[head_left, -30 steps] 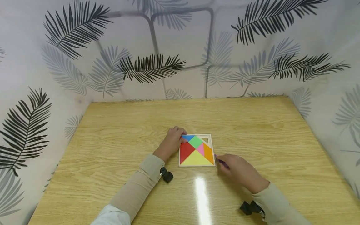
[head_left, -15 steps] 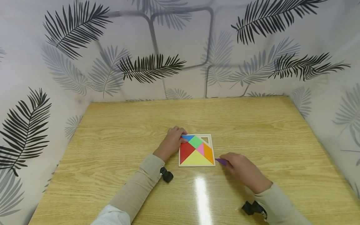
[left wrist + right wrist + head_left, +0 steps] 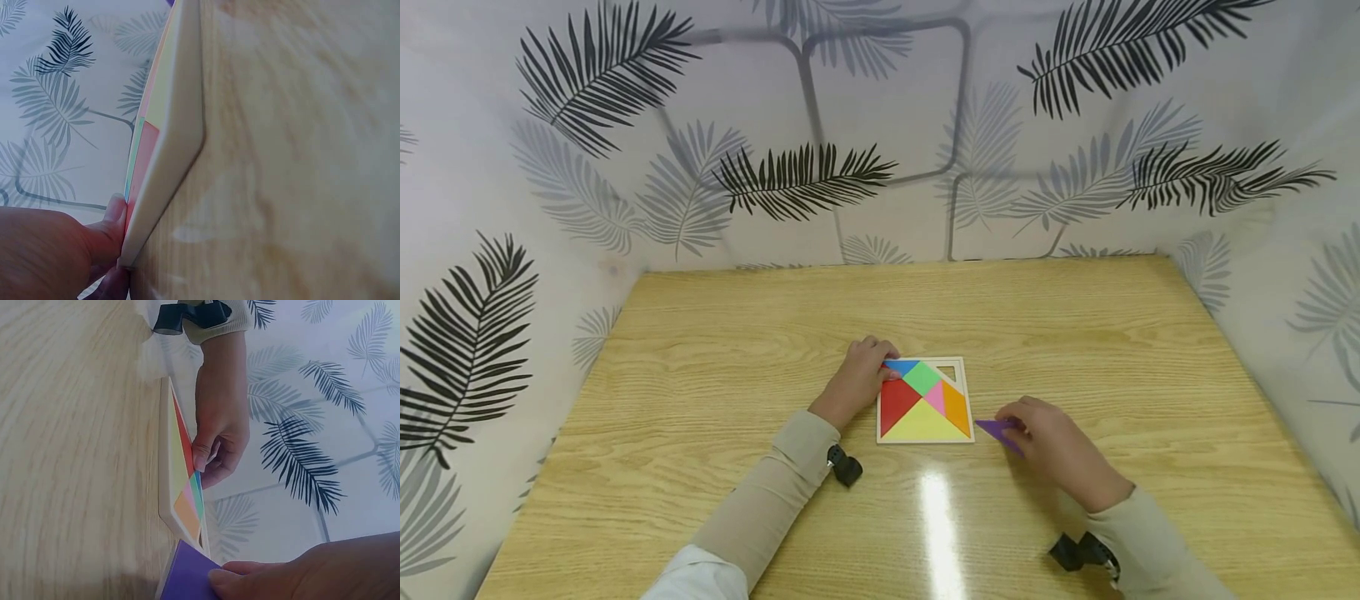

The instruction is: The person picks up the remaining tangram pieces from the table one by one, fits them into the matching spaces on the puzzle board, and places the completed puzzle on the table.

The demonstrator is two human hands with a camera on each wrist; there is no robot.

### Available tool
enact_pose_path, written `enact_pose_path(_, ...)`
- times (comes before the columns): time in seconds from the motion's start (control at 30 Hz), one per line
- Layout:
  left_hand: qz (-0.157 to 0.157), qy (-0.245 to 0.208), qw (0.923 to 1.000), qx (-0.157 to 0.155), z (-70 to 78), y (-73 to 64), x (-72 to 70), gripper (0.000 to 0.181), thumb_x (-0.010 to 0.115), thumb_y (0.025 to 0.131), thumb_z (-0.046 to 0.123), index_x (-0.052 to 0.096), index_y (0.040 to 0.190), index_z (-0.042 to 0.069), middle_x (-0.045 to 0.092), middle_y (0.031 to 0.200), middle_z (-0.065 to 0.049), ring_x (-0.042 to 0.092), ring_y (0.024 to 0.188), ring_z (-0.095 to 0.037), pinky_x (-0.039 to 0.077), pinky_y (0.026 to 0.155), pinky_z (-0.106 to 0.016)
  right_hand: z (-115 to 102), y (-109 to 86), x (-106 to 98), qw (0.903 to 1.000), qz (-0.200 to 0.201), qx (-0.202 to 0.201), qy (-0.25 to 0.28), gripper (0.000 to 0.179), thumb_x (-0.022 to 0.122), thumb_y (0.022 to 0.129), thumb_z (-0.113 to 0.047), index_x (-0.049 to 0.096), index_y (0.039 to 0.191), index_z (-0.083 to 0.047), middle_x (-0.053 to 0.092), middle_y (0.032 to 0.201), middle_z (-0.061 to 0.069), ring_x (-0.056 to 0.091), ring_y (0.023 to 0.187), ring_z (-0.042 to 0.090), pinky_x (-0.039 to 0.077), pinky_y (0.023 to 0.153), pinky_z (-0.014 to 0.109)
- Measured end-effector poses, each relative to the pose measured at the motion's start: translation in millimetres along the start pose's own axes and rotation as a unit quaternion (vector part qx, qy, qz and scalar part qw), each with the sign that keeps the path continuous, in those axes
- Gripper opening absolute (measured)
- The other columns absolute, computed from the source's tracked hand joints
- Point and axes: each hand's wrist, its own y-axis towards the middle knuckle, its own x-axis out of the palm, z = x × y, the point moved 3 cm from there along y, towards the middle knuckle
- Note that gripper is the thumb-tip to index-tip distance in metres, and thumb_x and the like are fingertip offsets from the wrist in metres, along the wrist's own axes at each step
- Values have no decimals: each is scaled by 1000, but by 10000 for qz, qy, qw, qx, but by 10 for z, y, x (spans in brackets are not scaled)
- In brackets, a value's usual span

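A square tangram tray (image 3: 927, 442) with a pale wooden rim lies on the table, holding red, yellow, blue, green, pink and orange pieces. Wood shows through an opening in its upper right corner. My left hand (image 3: 853, 382) grips the tray's upper left corner, thumb (image 3: 115, 209) on the face and fingers at the edge. Just off the tray's lower right side, my right hand (image 3: 1060, 450) pinches a purple triangle piece (image 3: 995, 427) between thumb and fingers. In the right wrist view the purple piece (image 3: 189, 575) is tilted, its tip close to the tray's corner.
The wood-grain table (image 3: 737, 333) stretches around the tray, with a glare streak (image 3: 942, 533) in front. A leaf-patterned cloth (image 3: 880, 125) closes off the back and sides. A small black camera (image 3: 845, 467) sits on the left wrist, another (image 3: 1078, 553) on the right.
My right hand has drawn slightly right, away from the tray, and the purple triangle has turned so more of its face shows. My left hand and the tray stay put.
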Motion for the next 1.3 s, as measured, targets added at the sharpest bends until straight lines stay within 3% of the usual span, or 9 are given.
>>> enact_pose_path(0.23,-12,-25,10000,-4,-5,6,0,24,60,90,21,60,111,10,53,105,-5,44,103,-25,41,87,-31,86,33,-41,9993,82,129,333,15,65,82,6,69,93,-3,65,89,5,62,80,19,51,68,33)
enact_pose_path(0.57,-4,17,10000,25,-10,15,7,24,60,90,22,60,111,10,53,105,-5,45,103,-25,41,87,-32,325,136,-79,9909,-209,517,1226,14,62,88,-4,68,101,-5,66,99,7,61,86,21,50,73,37)
enact_pose_path(1.3,-31,27,10000,-35,-34,21,23,24,61,90,21,60,111,11,54,106,-4,45,104,-25,41,88,-33,393,459,23,9848,56,562,1641,14,63,89,-11,68,102,-7,65,100,6,60,88,21,49,76,38)
